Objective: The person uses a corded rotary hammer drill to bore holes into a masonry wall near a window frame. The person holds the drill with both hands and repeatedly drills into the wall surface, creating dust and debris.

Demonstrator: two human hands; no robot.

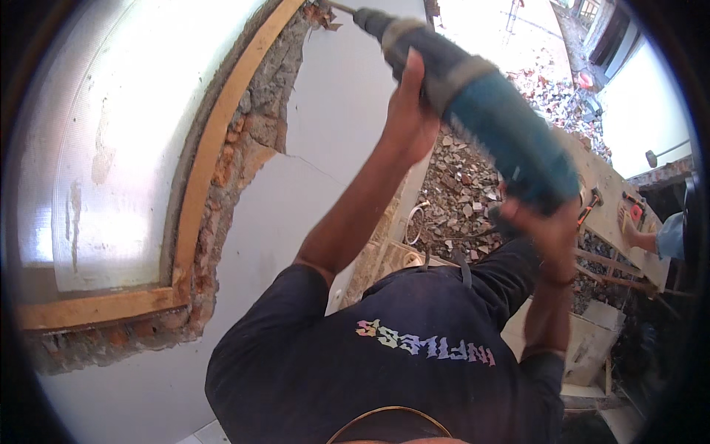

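Observation:
A teal and dark grey demolition hammer (510, 129) slants across the upper middle, its body blurred by motion. My left hand (414, 115) grips it near the front, thumb laid along the barrel. At its rear end my right hand (547, 229) is closed round the handle, also blurred. The thin steel bit (339, 7) points to the upper left, at crumbled brick (319, 15) beside a wooden window frame (214, 140). Whether its tip touches the brick is cut off at the picture's edge. Rough brick and mortar (255, 133) show along the frame.
A white wall (296, 200) with a crack stands at my left. Broken rubble (462, 189) covers the ground below. At the right, another person's hand (637, 235) rests on wooden boards (603, 222), near a hammer (590, 206). A frosted window pane (118, 148) fills the left.

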